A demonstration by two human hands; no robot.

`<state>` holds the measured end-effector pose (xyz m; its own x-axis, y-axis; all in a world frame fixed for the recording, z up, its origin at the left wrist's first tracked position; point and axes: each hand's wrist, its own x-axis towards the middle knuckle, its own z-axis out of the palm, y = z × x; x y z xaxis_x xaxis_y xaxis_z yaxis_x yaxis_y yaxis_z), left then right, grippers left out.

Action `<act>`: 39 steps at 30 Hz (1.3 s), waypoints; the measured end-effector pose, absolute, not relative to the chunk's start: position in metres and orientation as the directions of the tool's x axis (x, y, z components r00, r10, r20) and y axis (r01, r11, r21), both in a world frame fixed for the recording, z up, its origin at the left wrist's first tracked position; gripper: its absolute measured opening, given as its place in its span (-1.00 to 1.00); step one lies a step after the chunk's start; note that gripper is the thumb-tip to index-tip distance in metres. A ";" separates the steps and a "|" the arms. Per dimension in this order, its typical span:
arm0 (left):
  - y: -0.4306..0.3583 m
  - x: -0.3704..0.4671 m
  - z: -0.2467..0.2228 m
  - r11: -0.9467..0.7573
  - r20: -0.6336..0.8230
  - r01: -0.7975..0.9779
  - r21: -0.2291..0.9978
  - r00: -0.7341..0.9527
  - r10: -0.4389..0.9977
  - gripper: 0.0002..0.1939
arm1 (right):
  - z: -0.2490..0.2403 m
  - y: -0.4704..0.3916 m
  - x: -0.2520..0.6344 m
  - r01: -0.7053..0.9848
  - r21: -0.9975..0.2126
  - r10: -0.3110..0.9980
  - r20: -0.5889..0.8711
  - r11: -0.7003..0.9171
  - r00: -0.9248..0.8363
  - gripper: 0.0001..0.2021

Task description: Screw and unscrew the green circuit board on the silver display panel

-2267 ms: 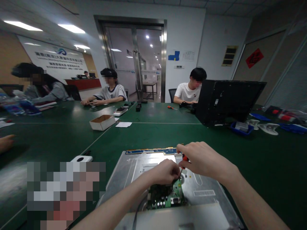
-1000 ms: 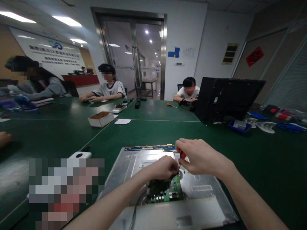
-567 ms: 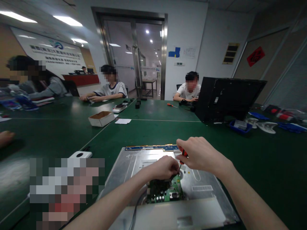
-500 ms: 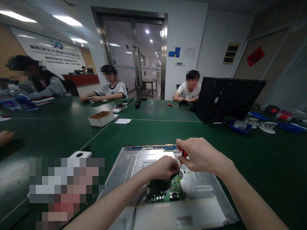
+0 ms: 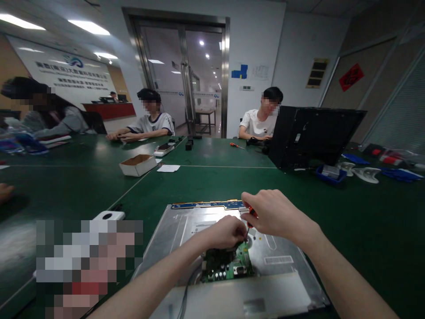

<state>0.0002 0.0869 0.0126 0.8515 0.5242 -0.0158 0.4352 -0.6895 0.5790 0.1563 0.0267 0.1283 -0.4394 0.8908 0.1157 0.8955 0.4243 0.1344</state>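
Observation:
My right hand (image 5: 272, 212) is closed round the red and black handle of a screwdriver (image 5: 251, 216), its shaft angled down to the upper edge of a green circuit board (image 5: 229, 266). Beside the tip, my left hand (image 5: 232, 232) has its fingers pinched together at the board's upper edge; whatever they hold is hidden. The board sits on the silver metal back of a display panel (image 5: 279, 248), which lies flat on the table. Along the panel's far edge runs a narrow blue circuit strip (image 5: 206, 205). A grey cable (image 5: 186, 294) passes down the panel's left part.
Ahead on the green table (image 5: 212, 181) stand an open white box (image 5: 137, 165) and a paper slip (image 5: 168, 168). A black monitor housing (image 5: 315, 137) and a blue tray (image 5: 331, 173) are at right. Another screwdriver (image 5: 236, 145) lies farther back. Several people sit around the table.
Both hands stay at the same spot on the board, the screwdriver tilting slightly. The view shifts a little, and the person at the back right has raised their head.

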 end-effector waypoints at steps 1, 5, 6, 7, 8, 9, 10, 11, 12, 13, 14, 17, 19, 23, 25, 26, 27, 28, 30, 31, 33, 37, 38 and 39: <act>0.087 0.000 0.013 -0.691 -0.016 0.433 0.579 0.853 0.522 -0.76 | 0.128 0.027 0.155 0.895 0.136 0.891 0.116 0.424 -0.440 -0.85; 0.087 0.000 0.012 -0.694 -0.019 0.436 0.573 0.854 0.520 -0.76 | 0.127 0.026 0.155 0.874 0.097 0.867 0.111 0.477 -0.486 -0.88; 0.087 0.000 0.012 -0.695 -0.021 0.439 0.570 0.853 0.522 -0.76 | 0.127 0.026 0.156 0.862 0.067 0.855 0.107 0.503 -0.507 -0.86; 0.087 0.000 0.012 -0.695 -0.022 0.442 0.567 0.852 0.523 -0.76 | 0.127 0.025 0.157 0.848 0.031 0.842 0.104 0.529 -0.529 -0.83; 0.087 -0.001 0.012 -0.696 -0.024 0.446 0.563 0.850 0.525 -0.76 | 0.127 0.025 0.159 0.835 -0.008 0.831 0.100 0.551 -0.547 -0.80; 0.087 -0.001 0.012 -0.696 -0.027 0.450 0.559 0.849 0.528 -0.76 | 0.128 0.024 0.162 0.822 -0.045 0.822 0.093 0.567 -0.562 -0.77; 0.087 -0.001 0.012 -0.697 -0.029 0.454 0.554 0.848 0.530 -0.76 | 0.129 0.023 0.163 0.813 -0.076 0.816 0.085 0.577 -0.572 -0.74; 0.087 -0.001 0.013 -0.698 -0.031 0.458 0.550 0.847 0.531 -0.76 | 0.129 0.023 0.165 0.808 -0.100 0.814 0.076 0.581 -0.576 -0.73; 0.087 -0.001 0.013 -0.700 -0.033 0.461 0.546 0.846 0.532 -0.76 | 0.130 0.022 0.166 0.806 -0.116 0.814 0.068 0.581 -0.577 -0.72; 0.087 0.000 0.013 -0.701 -0.034 0.463 0.542 0.846 0.532 -0.76 | 0.131 0.022 0.166 0.807 -0.123 0.816 0.064 0.577 -0.574 -0.71; 0.086 0.000 0.013 -0.703 -0.035 0.464 0.539 0.846 0.532 -0.77 | 0.131 0.022 0.165 0.815 -0.118 0.823 0.063 0.567 -0.564 -0.71; 0.086 0.000 0.015 -0.709 -0.037 0.468 0.527 0.846 0.531 -0.77 | 0.131 0.024 0.159 0.864 -0.037 0.863 0.079 0.503 -0.499 -0.79; 0.085 0.001 0.016 -0.714 -0.040 0.472 0.516 0.847 0.531 -0.78 | 0.130 0.026 0.154 0.892 0.043 0.887 0.095 0.449 -0.451 -0.82; 0.085 0.002 0.017 -0.727 -0.047 0.478 0.493 0.849 0.527 -0.78 | 0.128 0.030 0.150 0.886 0.101 0.879 0.113 0.453 -0.463 -0.76; 0.084 0.002 0.017 -0.733 -0.046 0.480 0.482 0.849 0.526 -0.78 | 0.128 0.030 0.150 0.871 0.078 0.865 0.108 0.484 -0.490 -0.84; 0.084 0.002 0.018 -0.735 -0.046 0.481 0.478 0.849 0.527 -0.79 | 0.128 0.030 0.151 0.867 0.060 0.860 0.105 0.495 -0.498 -0.87; 0.084 0.002 0.018 -0.737 -0.045 0.483 0.473 0.849 0.527 -0.79 | 0.129 0.029 0.152 0.862 0.039 0.856 0.101 0.506 -0.507 -0.88; 0.084 0.002 0.018 -0.739 -0.045 0.483 0.470 0.849 0.527 -0.79 | 0.129 0.028 0.154 0.856 0.015 0.852 0.098 0.516 -0.515 -0.87; 0.083 0.002 0.018 -0.742 -0.046 0.482 0.465 0.851 0.524 -0.79 | 0.130 0.027 0.158 0.840 -0.038 0.838 0.099 0.542 -0.536 -0.81; 0.083 0.002 0.018 -0.744 -0.047 0.482 0.462 0.851 0.522 -0.79 | 0.130 0.026 0.159 0.829 -0.064 0.830 0.099 0.555 -0.549 -0.78; 0.083 0.002 0.019 -0.746 -0.050 0.485 0.456 0.851 0.523 -0.78 | 0.131 0.024 0.162 0.810 -0.106 0.817 0.089 0.576 -0.570 -0.73; 0.083 0.002 0.020 -0.750 -0.056 0.493 0.440 0.849 0.525 -0.78 | 0.133 0.021 0.161 0.855 -0.046 0.856 0.068 0.516 -0.513 -0.77; 0.083 0.003 0.020 -0.753 -0.057 0.493 0.436 0.850 0.524 -0.78 | 0.133 0.021 0.160 0.876 -0.003 0.875 0.065 0.482 -0.480 -0.79; 0.083 0.003 0.021 -0.756 -0.059 0.494 0.431 0.851 0.522 -0.79 | 0.134 0.021 0.158 0.893 0.041 0.891 0.063 0.448 -0.450 -0.80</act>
